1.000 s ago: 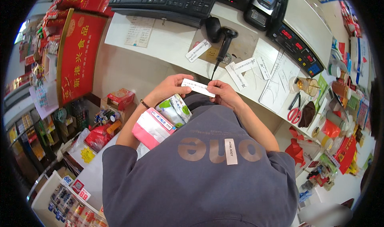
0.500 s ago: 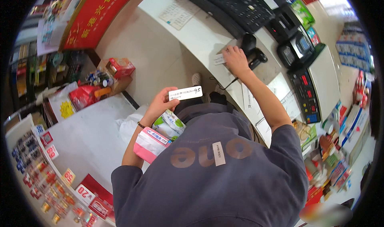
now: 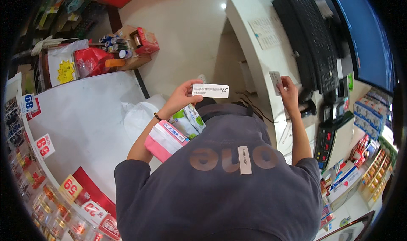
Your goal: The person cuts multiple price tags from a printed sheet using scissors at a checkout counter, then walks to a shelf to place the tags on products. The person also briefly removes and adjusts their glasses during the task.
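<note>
Since the earlier frame our right hand [image 3: 289,92] draws up a pale card [image 3: 275,79], now pinched by its lower edge between the right fingers, above the surface [image 3: 258,3], while our left hand [image 3: 185,98] holds a white label [image 3: 210,91] by its left end, written side showing. We judge the step in hand to be lifting the card; the next move calls for firm pinches on both, without letting the pink-and-white pack [image 3: 163,141] and the green-and-white pack [image 3: 191,119], just behind the left fingers, slip.

A black keyboard [image 3: 313,38] lies near a blue monitor [image 3: 365,35], well apart from a red carton [image 3: 147,40].
</note>
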Tool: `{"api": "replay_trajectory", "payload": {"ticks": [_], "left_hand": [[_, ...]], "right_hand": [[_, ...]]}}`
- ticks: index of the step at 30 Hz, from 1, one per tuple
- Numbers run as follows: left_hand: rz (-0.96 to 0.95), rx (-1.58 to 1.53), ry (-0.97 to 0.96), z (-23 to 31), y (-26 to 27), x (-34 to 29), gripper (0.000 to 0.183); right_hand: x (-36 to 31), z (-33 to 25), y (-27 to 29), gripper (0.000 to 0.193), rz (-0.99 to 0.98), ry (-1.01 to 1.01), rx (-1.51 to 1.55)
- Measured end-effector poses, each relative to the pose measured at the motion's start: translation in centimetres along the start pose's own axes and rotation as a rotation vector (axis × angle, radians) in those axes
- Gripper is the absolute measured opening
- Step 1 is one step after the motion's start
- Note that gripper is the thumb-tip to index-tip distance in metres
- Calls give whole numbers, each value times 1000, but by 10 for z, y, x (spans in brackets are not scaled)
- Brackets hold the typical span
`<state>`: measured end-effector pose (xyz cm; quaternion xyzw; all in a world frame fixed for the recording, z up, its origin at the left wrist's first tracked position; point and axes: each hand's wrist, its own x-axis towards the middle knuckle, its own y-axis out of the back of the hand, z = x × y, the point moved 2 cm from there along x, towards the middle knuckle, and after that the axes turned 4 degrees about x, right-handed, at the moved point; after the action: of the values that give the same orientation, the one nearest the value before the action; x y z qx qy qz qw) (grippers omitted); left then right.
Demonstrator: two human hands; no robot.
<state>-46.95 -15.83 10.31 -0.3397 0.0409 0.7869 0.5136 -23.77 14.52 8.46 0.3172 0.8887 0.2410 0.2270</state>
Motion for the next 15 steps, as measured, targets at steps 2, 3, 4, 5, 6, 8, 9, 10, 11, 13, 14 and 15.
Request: {"api": "replay_trajectory", "payload": {"ticks": [2,3,4,5,6,8,9,10,11,13,14,15], "left_hand": [[-1,23,13,16,37,0,51],[-2,18,3,24,51,1,52],[-3,11,-4,31,63,2,53],[-8,1,-10,38,74,3,53],[-11,20,32,44,83,4,55],[-16,-15,13,63,103,6,57],[-9,-37,-1,72,115,10,57],[3,-57,-11,78,126,14,58],[13,-75,-21,83,137,19,59],[33,-100,-21,91,159,31,61],[37,-104,-17,96,169,39,61],[37,-107,-11,102,181,48,62]], "right_hand": [[29,-38,-47,21,-143,-86,468],[39,-77,-74,23,-233,-151,599],[48,-114,-99,24,-341,-204,677],[57,-145,-124,25,-447,-262,750],[70,-162,-145,24,-550,-220,697],[93,-192,-176,22,-710,-169,670],[107,-203,-193,21,-790,-162,687],[119,-210,-207,20,-856,-190,694],[132,-218,-219,21,-891,-154,659],[157,-225,-241,22,-966,-106,605],[171,-229,-247,22,-989,-104,599],[185,-235,-253,22,-1008,-104,595]]}}
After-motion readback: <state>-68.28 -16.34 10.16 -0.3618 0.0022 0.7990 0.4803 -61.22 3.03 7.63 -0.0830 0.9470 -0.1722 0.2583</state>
